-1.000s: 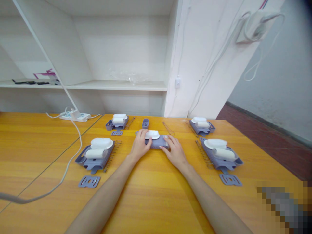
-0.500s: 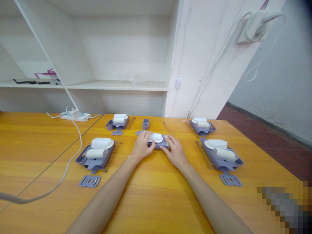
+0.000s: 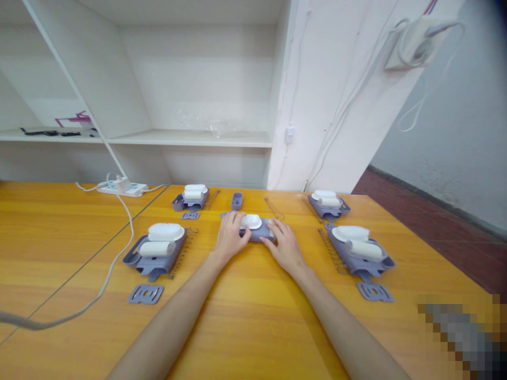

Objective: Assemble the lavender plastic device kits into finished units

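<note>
At the far edge of the tabletop, a grey tray is clasped by left hand and right hand; its white cap is apparently being seated, and even pressure is called for next.

Near side of both hands: bare tabletop, open. Between left hand and right hand: centre tray. Outward left: spring, loaded tray. Outward right: second spring, second tray. Beyond: small cup.

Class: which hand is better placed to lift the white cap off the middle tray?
Probably the left hand: it already touches the cap, while the right hand rests on the right end of the tray.
</note>
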Motion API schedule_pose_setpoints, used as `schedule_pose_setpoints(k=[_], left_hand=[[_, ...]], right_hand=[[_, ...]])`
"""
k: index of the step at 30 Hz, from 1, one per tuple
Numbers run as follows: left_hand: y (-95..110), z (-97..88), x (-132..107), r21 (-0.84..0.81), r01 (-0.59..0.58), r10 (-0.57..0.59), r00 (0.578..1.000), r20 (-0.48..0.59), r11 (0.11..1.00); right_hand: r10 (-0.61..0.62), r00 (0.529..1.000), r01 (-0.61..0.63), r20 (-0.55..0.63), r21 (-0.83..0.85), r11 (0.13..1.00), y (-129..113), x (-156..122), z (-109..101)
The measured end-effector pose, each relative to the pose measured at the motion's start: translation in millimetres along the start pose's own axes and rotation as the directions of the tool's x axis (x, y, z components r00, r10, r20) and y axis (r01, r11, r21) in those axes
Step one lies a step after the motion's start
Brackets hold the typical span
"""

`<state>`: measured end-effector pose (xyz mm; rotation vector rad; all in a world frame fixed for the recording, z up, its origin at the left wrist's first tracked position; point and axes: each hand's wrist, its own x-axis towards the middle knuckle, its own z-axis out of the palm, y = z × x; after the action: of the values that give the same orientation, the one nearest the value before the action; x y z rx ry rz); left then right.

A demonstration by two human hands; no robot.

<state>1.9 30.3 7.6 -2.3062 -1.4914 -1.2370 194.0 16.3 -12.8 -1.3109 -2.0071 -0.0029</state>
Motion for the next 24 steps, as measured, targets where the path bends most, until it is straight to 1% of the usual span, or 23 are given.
schedule_pose_setpoints(k=[5,8,15,20,24], left_hand=[[2.2,-0.4,0.3,0.043,-0.003,0.003,1.000,0.009,0.999],[2.2,-0.3,0.3,0.036,-0.005,0.005,1.000,0.012,0.999],[1.1,-1.0,-1.1,-0.088,-0.022,0.024,1.000,0.019,0.996],[-0.3,-0.4,-1.2,-0.161,-0.023,0.029,0.999,0.038,0.987],[-1.6,0.1,-1.4,-0.197,-0.022,0.031,0.999,0.042,0.980]], right_hand=[[0.002,1.000,-0.002,0.013,-0.015,1.000,-0.8,0.4,-0.5],[0.004,1.000,-0.004,0.018,-0.017,1.000,-1.2,0.3,-1.3],[0.009,1.000,-0.009,0.011,-0.001,1.000,0.9,-0.2,-0.1],[-0.002,1.000,0.003,-0.020,0.057,0.998,3.1,0.0,1.7],[-0.012,0.999,0.016,-0.038,0.110,0.994,3.5,0.5,-0.8]])
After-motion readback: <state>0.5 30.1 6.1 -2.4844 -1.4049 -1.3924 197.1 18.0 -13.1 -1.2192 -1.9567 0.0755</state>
